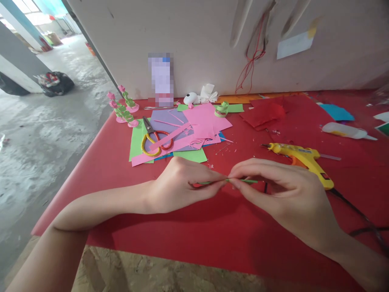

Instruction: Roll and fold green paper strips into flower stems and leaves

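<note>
My left hand (182,184) and my right hand (279,190) meet over the red table cover (182,243), fingertips pinched together on a thin green paper strip (247,181). The strip runs roughly level between the two hands, and most of it is hidden by my fingers. A yellow glue gun (304,158) lies just behind my right hand, nozzle pointing left.
A pile of pink, green, purple and blue paper sheets (200,121) lies behind my hands, with yellow-handled scissors (153,140) on it. Small pink-and-green paper flowers (123,109) stand at the back left. A white glue bottle (346,130) and red paper scraps (264,113) lie right.
</note>
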`<state>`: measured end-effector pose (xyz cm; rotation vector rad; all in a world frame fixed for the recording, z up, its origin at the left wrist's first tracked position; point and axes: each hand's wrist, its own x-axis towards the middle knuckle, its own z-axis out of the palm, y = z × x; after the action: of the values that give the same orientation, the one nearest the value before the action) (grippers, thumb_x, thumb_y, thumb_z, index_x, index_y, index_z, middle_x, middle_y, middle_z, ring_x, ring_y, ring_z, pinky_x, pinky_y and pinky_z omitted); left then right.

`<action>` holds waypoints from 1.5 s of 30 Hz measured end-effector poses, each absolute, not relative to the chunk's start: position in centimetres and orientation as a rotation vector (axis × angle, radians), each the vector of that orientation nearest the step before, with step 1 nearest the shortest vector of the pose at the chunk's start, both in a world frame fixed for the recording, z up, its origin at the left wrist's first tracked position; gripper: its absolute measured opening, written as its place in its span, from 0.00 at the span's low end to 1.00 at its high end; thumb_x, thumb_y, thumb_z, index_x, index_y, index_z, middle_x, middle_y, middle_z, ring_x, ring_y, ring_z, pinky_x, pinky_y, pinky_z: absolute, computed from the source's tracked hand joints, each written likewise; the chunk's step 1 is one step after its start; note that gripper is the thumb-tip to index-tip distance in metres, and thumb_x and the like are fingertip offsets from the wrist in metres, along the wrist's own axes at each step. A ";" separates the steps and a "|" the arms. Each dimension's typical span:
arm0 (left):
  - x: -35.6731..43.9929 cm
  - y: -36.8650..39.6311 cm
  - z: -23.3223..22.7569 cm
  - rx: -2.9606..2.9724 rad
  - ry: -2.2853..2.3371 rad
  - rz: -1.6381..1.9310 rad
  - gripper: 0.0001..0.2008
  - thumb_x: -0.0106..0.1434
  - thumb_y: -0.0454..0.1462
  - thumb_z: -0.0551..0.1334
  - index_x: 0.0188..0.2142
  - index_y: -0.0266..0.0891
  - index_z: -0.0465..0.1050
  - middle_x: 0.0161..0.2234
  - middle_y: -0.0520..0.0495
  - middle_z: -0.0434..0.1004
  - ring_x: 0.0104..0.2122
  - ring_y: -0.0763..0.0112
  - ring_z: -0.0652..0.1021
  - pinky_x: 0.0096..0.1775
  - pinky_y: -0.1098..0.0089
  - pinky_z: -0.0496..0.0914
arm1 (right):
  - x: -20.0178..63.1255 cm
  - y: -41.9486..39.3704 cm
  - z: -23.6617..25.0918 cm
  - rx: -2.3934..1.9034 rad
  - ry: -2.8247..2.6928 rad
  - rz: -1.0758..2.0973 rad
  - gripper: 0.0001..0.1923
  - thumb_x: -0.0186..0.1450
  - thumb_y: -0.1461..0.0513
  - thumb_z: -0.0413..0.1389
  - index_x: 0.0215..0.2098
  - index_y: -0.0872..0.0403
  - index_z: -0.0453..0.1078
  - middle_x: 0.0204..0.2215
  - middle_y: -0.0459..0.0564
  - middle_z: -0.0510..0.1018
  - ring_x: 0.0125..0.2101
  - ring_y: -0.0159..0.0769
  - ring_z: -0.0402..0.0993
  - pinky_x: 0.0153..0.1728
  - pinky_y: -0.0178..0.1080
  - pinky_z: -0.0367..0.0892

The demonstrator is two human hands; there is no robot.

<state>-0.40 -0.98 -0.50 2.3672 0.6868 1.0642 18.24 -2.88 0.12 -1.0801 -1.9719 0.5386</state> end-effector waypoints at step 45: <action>-1.2 -0.6 -0.3 2.660 0.646 1.226 0.04 0.58 0.29 0.62 0.32 0.28 0.76 0.26 0.44 0.81 0.22 0.79 0.78 0.25 0.82 0.73 | 18.7 -2.2 0.7 -1.083 -1.976 0.529 0.02 0.57 0.63 0.59 0.26 0.50 0.74 0.26 0.40 0.80 0.26 0.29 0.77 0.27 0.27 0.75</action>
<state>-1.20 -0.56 -0.25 2.6602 0.6462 1.2263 18.71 -2.24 0.71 -1.0828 -1.9763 0.5294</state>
